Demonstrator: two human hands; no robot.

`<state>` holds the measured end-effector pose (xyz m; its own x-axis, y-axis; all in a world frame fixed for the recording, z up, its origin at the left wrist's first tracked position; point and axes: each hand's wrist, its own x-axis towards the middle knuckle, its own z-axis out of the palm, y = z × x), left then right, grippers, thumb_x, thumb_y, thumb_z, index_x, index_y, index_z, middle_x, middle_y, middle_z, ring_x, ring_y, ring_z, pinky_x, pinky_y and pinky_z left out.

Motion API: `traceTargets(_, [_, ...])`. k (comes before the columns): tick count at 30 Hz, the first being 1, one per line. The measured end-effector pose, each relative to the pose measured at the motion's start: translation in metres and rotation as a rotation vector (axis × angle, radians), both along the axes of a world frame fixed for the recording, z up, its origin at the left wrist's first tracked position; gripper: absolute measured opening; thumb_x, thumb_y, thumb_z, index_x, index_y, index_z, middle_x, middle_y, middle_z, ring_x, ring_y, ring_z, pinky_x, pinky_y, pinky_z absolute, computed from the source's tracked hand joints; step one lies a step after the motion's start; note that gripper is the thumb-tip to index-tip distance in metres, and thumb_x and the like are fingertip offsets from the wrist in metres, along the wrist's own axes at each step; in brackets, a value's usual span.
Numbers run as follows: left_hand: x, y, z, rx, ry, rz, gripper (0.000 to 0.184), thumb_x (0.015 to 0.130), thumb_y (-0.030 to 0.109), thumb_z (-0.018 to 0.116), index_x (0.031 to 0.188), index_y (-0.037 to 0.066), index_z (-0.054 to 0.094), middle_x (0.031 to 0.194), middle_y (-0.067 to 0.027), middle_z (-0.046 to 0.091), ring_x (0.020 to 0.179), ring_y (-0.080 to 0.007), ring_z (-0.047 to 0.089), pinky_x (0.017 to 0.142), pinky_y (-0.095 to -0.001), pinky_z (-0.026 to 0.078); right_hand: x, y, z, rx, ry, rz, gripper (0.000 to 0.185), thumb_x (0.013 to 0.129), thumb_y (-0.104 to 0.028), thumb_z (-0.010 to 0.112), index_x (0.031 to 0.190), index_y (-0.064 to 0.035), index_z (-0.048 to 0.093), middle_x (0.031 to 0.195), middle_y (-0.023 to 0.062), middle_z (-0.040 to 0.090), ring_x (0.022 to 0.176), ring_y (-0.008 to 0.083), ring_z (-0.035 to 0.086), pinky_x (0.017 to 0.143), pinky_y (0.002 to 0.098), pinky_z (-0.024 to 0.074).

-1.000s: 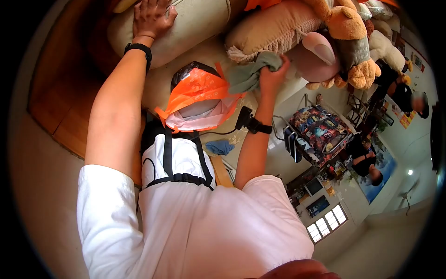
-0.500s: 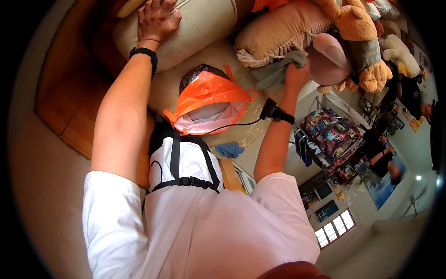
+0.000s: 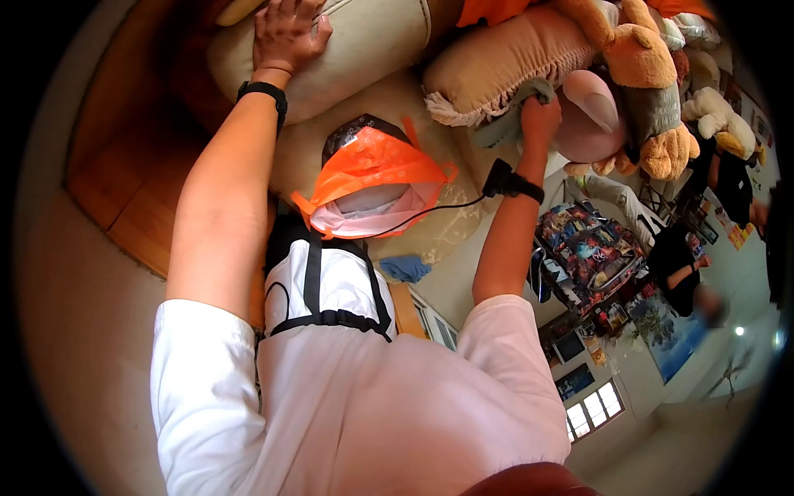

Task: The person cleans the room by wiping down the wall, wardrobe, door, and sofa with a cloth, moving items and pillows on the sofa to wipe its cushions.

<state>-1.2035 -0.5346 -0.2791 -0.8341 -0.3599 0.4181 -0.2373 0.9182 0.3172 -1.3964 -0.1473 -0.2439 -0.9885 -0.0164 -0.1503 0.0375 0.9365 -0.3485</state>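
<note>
At the top left, my left hand (image 3: pixel 289 40) rests with spread fingers on a cream padded sofa arm (image 3: pixel 364 58). My right hand (image 3: pixel 539 122) grips a grey-green cloth (image 3: pixel 501 129), bunched at the fingers and hanging against the sofa seat. Beside the cloth lies a tan cushion (image 3: pixel 504 62) with a fringed edge. Just right of my right hand is a pink plush toy (image 3: pixel 591 124), close to the knuckles. An orange bag (image 3: pixel 372 169) with a pale lining sits gaping on the seat between my arms.
A brown teddy bear (image 3: pixel 649 62) and other plush toys sit at the upper right. A blue cloth (image 3: pixel 405 267) lies near the seat's front edge. A patterned backpack (image 3: pixel 587 252) stands right of my forearm. People in dark clothes (image 3: pixel 674 264) are farther right.
My right hand has moved a little to the right with the cloth, which now looks more bunched and less spread out. My left hand stays on the sofa arm as the view shifts slightly.
</note>
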Motion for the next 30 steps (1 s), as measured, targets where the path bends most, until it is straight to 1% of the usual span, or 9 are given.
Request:
traceTargets(3, [0.001, 0.001, -0.001, 0.019, 0.003, -0.006, 0.038, 0.072, 0.020, 0.061, 0.110, 0.017, 0.055, 0.117, -0.0095, 0.056, 0.107, -0.0293, 0.052, 0.089, -0.0453, 0.040, -0.015, 0.038, 0.001, 0.090, -0.262, -0.173, 0.048, 0.077, -0.030, 0.062, 0.117, -0.0044, 0.065, 0.109, 0.0232, 0.068, 0.104, 0.0434, 0.062, 0.091, 0.0512, 0.0479])
traceTargets(7, [0.005, 0.002, -0.006, 0.010, -0.005, -0.003, 0.039, 0.073, 0.020, 0.061, 0.111, 0.017, 0.055, 0.119, -0.0098, 0.056, 0.108, -0.0295, 0.052, 0.089, -0.0454, 0.039, -0.028, 0.081, -0.006, 0.051, -0.161, -0.265, 0.049, 0.077, -0.027, 0.062, 0.119, -0.0024, 0.063, 0.111, 0.0227, 0.068, 0.107, 0.0414, 0.063, 0.090, 0.0482, 0.0486])
traceTargets(9, [0.005, 0.006, -0.006, -0.038, -0.021, 0.030, 0.040, 0.073, 0.021, 0.062, 0.112, 0.017, 0.055, 0.121, -0.0093, 0.055, 0.110, -0.0294, 0.051, 0.090, -0.0457, 0.039, -0.020, 0.061, 0.009, -0.512, 0.187, -0.093, 0.049, 0.077, -0.021, 0.062, 0.122, -0.0023, 0.062, 0.113, 0.0227, 0.067, 0.107, 0.0404, 0.063, 0.091, 0.0467, 0.0485])
traceTargets(11, [0.005, 0.004, -0.008, -0.023, -0.025, 0.011, 0.040, 0.073, 0.021, 0.062, 0.112, 0.017, 0.055, 0.121, -0.0089, 0.055, 0.110, -0.0294, 0.051, 0.091, -0.0458, 0.039, -0.018, 0.035, 0.008, -0.282, 0.174, -0.003, 0.048, 0.076, -0.013, 0.060, 0.123, -0.0035, 0.062, 0.115, 0.0232, 0.066, 0.107, 0.0394, 0.063, 0.092, 0.0463, 0.0479])
traceTargets(16, [0.002, 0.003, -0.003, -0.023, 0.005, 0.005, 0.040, 0.072, 0.021, 0.062, 0.111, 0.017, 0.055, 0.120, -0.0083, 0.055, 0.110, -0.0289, 0.051, 0.090, -0.0457, 0.039, 0.000, 0.010, -0.046, -0.433, 0.313, 0.261, 0.048, 0.074, -0.006, 0.057, 0.121, -0.0066, 0.064, 0.114, 0.0224, 0.064, 0.109, 0.0395, 0.059, 0.095, 0.0445, 0.0463])
traceTargets(19, [-0.001, -0.002, -0.003, -0.025, 0.016, -0.002, 0.041, 0.071, 0.021, 0.062, 0.111, 0.016, 0.055, 0.119, -0.0085, 0.055, 0.110, -0.0289, 0.052, 0.089, -0.0454, 0.040, 0.019, 0.006, -0.010, -0.160, 0.237, 0.121, 0.049, 0.073, -0.005, 0.059, 0.122, -0.0071, 0.064, 0.113, 0.0212, 0.065, 0.108, 0.0397, 0.059, 0.095, 0.0445, 0.0465])
traceTargets(23, [0.001, -0.002, -0.001, 0.014, 0.021, -0.010, 0.041, 0.070, 0.021, 0.062, 0.110, 0.016, 0.054, 0.120, -0.0092, 0.055, 0.108, -0.0291, 0.052, 0.087, -0.0455, 0.040, 0.023, 0.032, 0.003, -0.163, 0.037, 0.120, 0.049, 0.073, -0.004, 0.059, 0.121, -0.0076, 0.065, 0.112, 0.0194, 0.066, 0.109, 0.0394, 0.059, 0.095, 0.0442, 0.0466])
traceTargets(25, [0.004, 0.000, -0.005, 0.051, 0.067, -0.029, 0.041, 0.071, 0.021, 0.062, 0.111, 0.016, 0.054, 0.120, -0.0096, 0.054, 0.108, -0.0294, 0.052, 0.088, -0.0459, 0.040, 0.028, 0.031, 0.012, -0.411, 0.087, 0.103, 0.049, 0.074, -0.004, 0.056, 0.122, -0.0087, 0.065, 0.110, 0.0176, 0.067, 0.108, 0.0397, 0.059, 0.094, 0.0439, 0.0468])
traceTargets(30, [0.003, 0.001, -0.007, -0.012, -0.093, 0.013, 0.040, 0.072, 0.020, 0.061, 0.111, 0.016, 0.054, 0.122, -0.0079, 0.054, 0.110, -0.0283, 0.051, 0.090, -0.0446, 0.039, 0.064, -0.007, 0.025, -0.102, 0.093, 0.453, 0.061, 0.068, -0.001, 0.053, 0.128, -0.0097, 0.061, 0.123, 0.0229, 0.051, 0.117, 0.0443, 0.050, 0.100, 0.0456, 0.0425])
